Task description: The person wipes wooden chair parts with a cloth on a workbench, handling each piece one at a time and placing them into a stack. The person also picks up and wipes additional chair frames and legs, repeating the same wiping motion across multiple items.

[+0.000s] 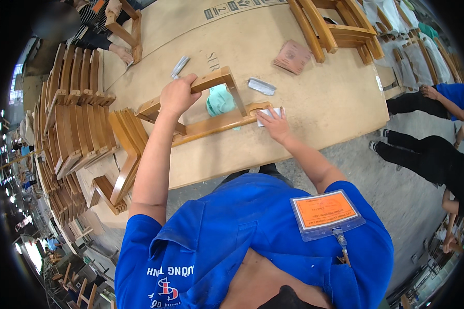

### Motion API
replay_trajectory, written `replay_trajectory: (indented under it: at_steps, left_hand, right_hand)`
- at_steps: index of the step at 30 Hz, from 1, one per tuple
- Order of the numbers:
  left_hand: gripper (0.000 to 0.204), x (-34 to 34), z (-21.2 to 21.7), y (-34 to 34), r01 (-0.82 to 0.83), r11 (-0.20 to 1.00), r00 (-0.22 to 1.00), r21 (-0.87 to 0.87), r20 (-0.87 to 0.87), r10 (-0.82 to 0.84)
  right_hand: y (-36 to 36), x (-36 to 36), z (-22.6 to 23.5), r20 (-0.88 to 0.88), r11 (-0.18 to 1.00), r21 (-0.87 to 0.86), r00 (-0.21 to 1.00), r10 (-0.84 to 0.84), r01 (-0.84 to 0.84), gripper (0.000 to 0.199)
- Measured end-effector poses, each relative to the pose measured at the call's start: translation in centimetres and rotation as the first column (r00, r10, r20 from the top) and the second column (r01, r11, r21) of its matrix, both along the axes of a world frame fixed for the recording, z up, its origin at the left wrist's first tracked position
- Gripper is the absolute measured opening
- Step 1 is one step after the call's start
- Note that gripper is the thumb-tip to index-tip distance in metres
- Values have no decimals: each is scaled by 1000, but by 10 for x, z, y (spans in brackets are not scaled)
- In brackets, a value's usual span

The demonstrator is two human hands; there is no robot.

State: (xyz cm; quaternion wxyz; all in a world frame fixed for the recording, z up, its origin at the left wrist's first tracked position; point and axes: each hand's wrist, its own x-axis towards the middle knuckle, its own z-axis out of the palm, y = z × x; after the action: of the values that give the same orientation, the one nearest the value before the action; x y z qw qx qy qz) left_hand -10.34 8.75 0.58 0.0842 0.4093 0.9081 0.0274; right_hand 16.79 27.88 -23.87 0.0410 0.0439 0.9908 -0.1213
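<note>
My left hand [179,95] is closed around the upper bar of a brown wooden frame [206,80], which looks like a chair's arm-and-leg piece. The frame lies on a large tan table, its long rounded rail [211,127] along the side nearest me. Under my right hand [275,125] is a folded white sheet [267,116] that looks like sandpaper; the fingers press it against the right end of that rail. A crumpled mint-green cloth or bag [220,100] shows through the frame's opening.
Two folded grey sheets [262,86] and a reddish-brown stack of sheets [293,56] lie on the table [335,98]. Another wooden frame [340,31] stands far right. Stacked wooden parts [82,129] crowd the left. A co-worker's hand [122,53] is at the far left; other people stand right.
</note>
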Motion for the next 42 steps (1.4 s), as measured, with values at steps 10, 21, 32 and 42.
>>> replay_trajectory:
  at_steps: [10,21,32,42]
  left_hand:
    - [25,2,-3,-3,-39,999,999,-11,19,39]
    - [25,5,-1,-4,-22,1000,1000,-13,-8,22]
    - [25,5,-2,-2,-58,997,998,-56,-12,58]
    - [25,1,1,0,-77,994,997,-82,25,79]
  right_hand:
    - [-51,-10,-7,-62,996,-10,994,-92,92,48]
    - [-46,-7,-16,-125,993,-63,986,-108,101,51]
    - [-22,6,-7,-44,968,16,967,-250,251,50]
    - [-3,6,3,-10,988,-47,989,-149,149,51]
